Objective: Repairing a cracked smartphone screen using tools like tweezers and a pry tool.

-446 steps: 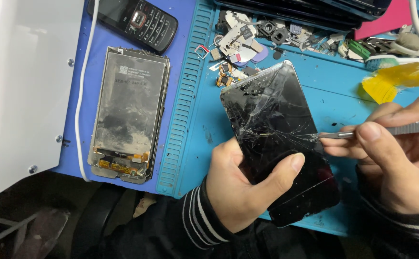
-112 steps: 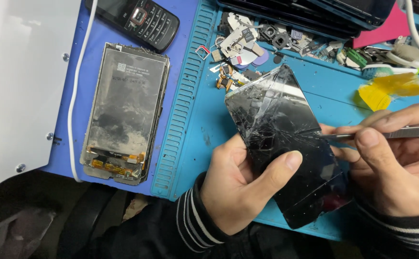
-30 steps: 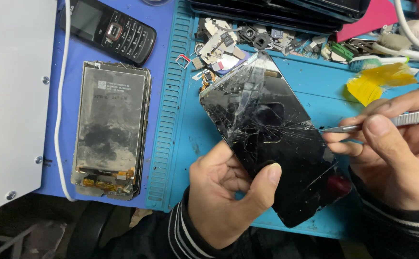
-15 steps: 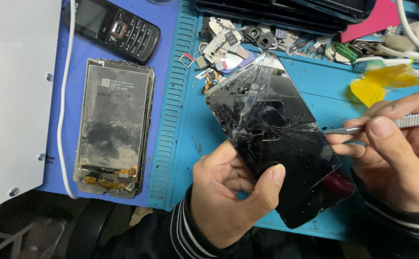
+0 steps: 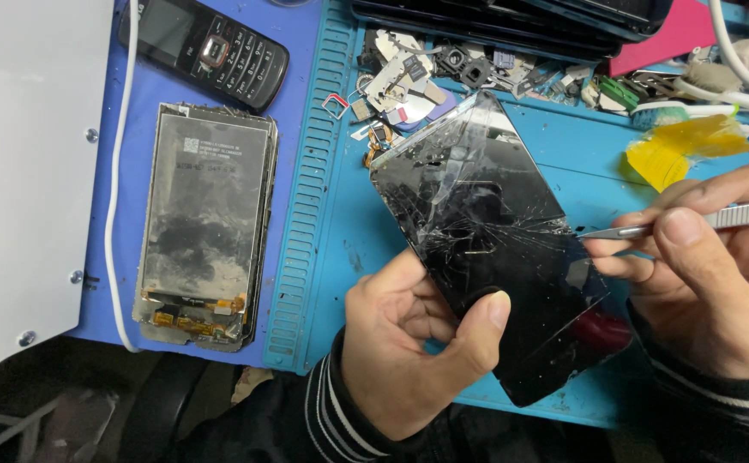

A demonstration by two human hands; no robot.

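Nearest to me, my left hand (image 5: 409, 343) grips the lower left edge of a cracked black phone screen (image 5: 494, 249). My thumb lies across the glass face, and the other fingers (image 5: 409, 309) are curled in behind the panel, so the hand is clamped on it. The screen is tilted, its top corner pointing away from me and its bottom corner hanging over the near edge of the surface. Cracks spread from a point near the middle of the glass.

My right hand (image 5: 717, 291) sits at the right edge of the screen. Its thumb and forefinger are pressed together on a pair of metal tweezers (image 5: 691, 223), pinching them closed. The tweezer tip meets the right edge of the cracked glass, about halfway up the panel. The other fingers of that hand lie just beside the same edge, under the tool.

Below both hands is the light blue work mat (image 5: 340, 249) with a ribbed strip down its left side. To the left, on a darker blue mat (image 5: 297, 51), lies an opened phone body (image 5: 203, 223) with its metal plate up and flex parts at its near end. Farther off is a black keypad phone (image 5: 207, 51). Past the screen's top corner lies a heap of small loose parts (image 5: 417, 81), and to the right some crumpled yellow tape (image 5: 679, 150).
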